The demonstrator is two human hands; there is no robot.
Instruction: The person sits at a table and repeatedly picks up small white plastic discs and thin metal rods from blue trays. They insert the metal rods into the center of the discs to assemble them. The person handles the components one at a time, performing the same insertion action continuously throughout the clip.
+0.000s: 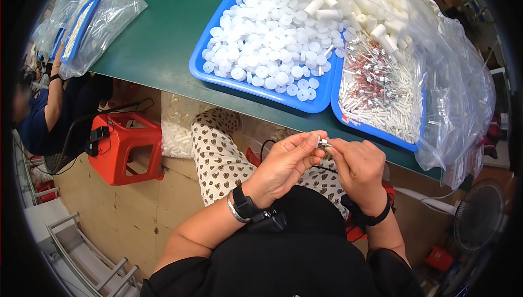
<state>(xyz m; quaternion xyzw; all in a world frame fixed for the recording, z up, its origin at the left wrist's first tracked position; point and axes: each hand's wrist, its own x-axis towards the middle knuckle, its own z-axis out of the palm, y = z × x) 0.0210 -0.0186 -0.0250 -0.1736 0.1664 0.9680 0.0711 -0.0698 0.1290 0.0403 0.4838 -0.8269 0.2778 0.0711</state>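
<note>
My left hand (284, 165) pinches a small white plastic disc (320, 140) between thumb and fingertips, above my lap at the table's front edge. A short shiny piece (325, 143) sits against the disc, between the two hands. My right hand (360, 167) has its thumb and fingers closed at that piece's other side; what they hold is mostly hidden. Beyond my hands, a blue tray (261, 94) is heaped with translucent white discs. Beside it, a second blue tray (376, 137) contains thin white pins and small parts with red and silver bits.
White plastic cylinders (327, 15) lie by a large clear bag (457, 90) at the right. The green table (158, 41) stretches left, towards another person's arm (53, 98) and a bagged blue tray (81, 27). A red stool (122, 150) and a fan (479, 215) stand below.
</note>
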